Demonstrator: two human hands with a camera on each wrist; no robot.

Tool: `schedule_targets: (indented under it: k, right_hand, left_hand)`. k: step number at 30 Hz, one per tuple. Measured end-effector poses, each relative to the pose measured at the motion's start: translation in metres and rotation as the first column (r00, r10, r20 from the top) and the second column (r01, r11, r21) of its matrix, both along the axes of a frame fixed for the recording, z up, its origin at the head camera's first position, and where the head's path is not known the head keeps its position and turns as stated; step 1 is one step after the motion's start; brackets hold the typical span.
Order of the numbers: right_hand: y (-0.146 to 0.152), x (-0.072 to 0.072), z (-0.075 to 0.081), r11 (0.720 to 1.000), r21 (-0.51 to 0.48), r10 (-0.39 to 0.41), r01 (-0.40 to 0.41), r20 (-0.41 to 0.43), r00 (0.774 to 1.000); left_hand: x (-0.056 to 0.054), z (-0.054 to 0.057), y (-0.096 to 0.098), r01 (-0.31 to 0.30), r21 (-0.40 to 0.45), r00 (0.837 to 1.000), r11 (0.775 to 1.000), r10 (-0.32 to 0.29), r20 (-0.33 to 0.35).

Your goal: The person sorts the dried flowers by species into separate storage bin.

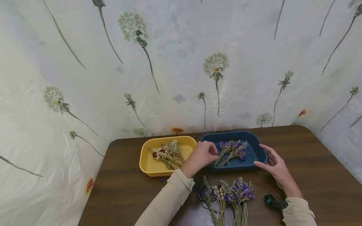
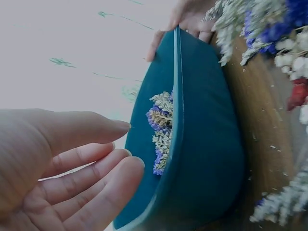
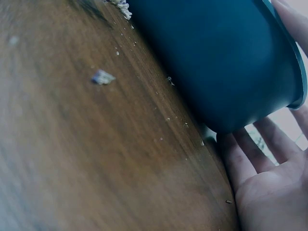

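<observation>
A blue tray [image 1: 256, 153] stands near the table's back edge, with small bunches of dried purple flowers [image 1: 235, 150] lying inside. My right hand [image 1: 275, 164] holds its right end, thumb by the front corner and fingers round the outer wall. Over the left end of this tray, close to the flower stems, is my left hand [image 1: 203, 156]. In the left wrist view the left fingers [image 2: 103, 190] are loosely bent, thumb apart from them, and nothing lies between them. From the right wrist, the fingers [image 3: 276, 139] show against the tray's outside.
Left of the blue tray is a yellow tray [image 1: 145, 158] with cream and red dried flowers [image 1: 169, 153]. Several tied dried bunches [image 1: 238, 196] lie in front on the brown table [image 1: 319, 188]. A flower-printed sheet [image 1: 175, 78] hangs behind. Petal crumbs [image 3: 102, 77] are scattered about.
</observation>
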State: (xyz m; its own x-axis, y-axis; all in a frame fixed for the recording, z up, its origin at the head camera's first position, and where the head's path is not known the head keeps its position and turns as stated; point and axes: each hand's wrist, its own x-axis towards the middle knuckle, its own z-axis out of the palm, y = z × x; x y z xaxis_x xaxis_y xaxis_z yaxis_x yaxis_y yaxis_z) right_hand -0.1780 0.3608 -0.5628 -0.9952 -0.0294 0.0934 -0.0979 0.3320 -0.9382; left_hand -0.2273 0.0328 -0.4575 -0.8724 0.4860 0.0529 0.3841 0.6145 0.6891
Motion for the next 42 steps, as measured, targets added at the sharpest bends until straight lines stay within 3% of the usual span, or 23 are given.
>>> schedule_targets:
  k: [10, 17, 29, 36, 39, 42]
  right_hand:
    - [0.0, 0.0, 0.0, 1.0, 0.004, -0.001, 0.001, 0.003, 1.0]
    - [-0.001, 0.001, 0.001, 1.0, 0.001, 0.0, 0.0, -0.001, 1.0]
    - [0.0, -0.001, 0.0, 1.0, 0.011, -0.003, 0.003, 0.004, 1.0]
    - [0.0, -0.001, 0.002, 1.0, 0.017, -0.002, 0.002, 0.002, 1.0]
    - [0.0, -0.001, 0.001, 1.0, 0.017, -0.006, 0.006, 0.012, 1.0]
    - [0.0, 0.0, 0.001, 1.0, 0.015, -0.005, 0.005, 0.014, 1.0]
  left_hand:
    - [0.04, -0.005, -0.032, -0.027, 0.072, 0.999, 0.997, 0.025, 0.019]
    - [0.065, -0.018, -0.049, -0.041, 0.083, 0.998, 0.996, 0.038, 0.045]
    - [0.1, -0.041, -0.054, -0.086, 0.063, 0.988, 0.994, 0.077, 0.135]
    - [0.117, -0.059, -0.054, -0.132, 0.079, 0.97, 0.988, 0.112, 0.217]
    - [0.123, -0.065, -0.053, -0.148, 0.065, 0.973, 0.987, 0.134, 0.186]
    - [0.127, -0.069, -0.051, -0.166, 0.028, 0.981, 0.986, 0.162, 0.103]
